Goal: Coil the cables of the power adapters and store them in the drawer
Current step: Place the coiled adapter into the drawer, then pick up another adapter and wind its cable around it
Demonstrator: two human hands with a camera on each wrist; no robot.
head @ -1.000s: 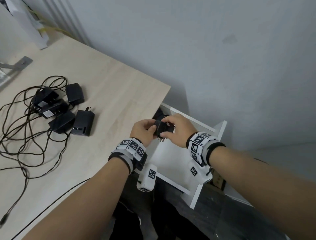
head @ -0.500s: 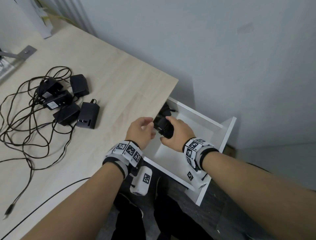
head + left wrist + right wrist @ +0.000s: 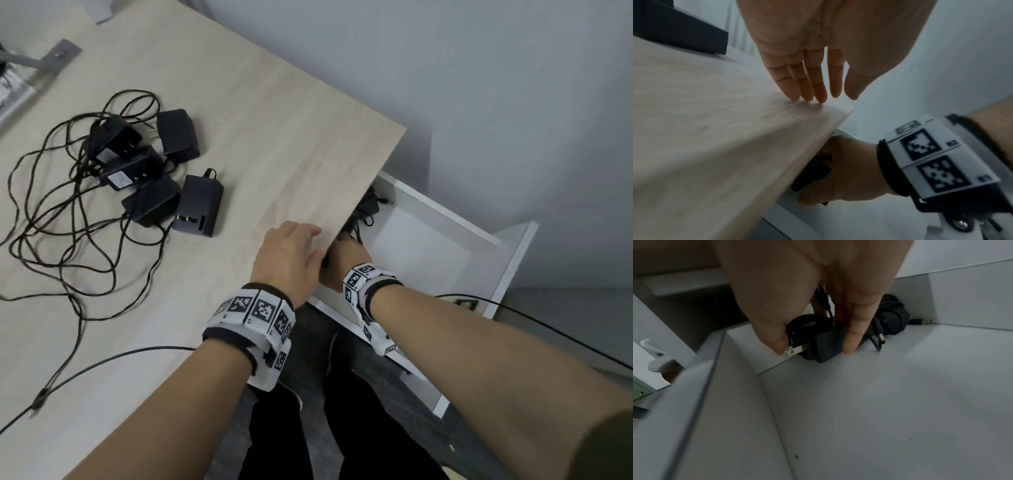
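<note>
Down in the back corner of the open white drawer [image 3: 869, 402], the right hand [image 3: 807, 293] pinches a coiled power adapter [image 3: 818, 340] between thumb and fingers, its plug prongs pointing toward the drawer's side wall. The adapter looks to be touching the drawer floor or just above it — I cannot tell which. Just beside it, against the back wall, lies another coiled adapter [image 3: 892, 318], its barrel plug sticking out.

The left hand [image 3: 291, 260] holds nothing; its fingers [image 3: 813, 84] are straight, their tips resting on the tabletop [image 3: 239, 120] near its edge.

To finish this placement well, I would set the adapter flat and snug beside its neighbour before letting go, keeping the fingers round the coil until it rests, so the loops do not spring loose. Withdraw the hand straight back, clear of the loose cable end.

Five more adapters [image 3: 150, 171] wait on the tabletop amid tangled cables [image 3: 51, 240] — much of the task remains.
</note>
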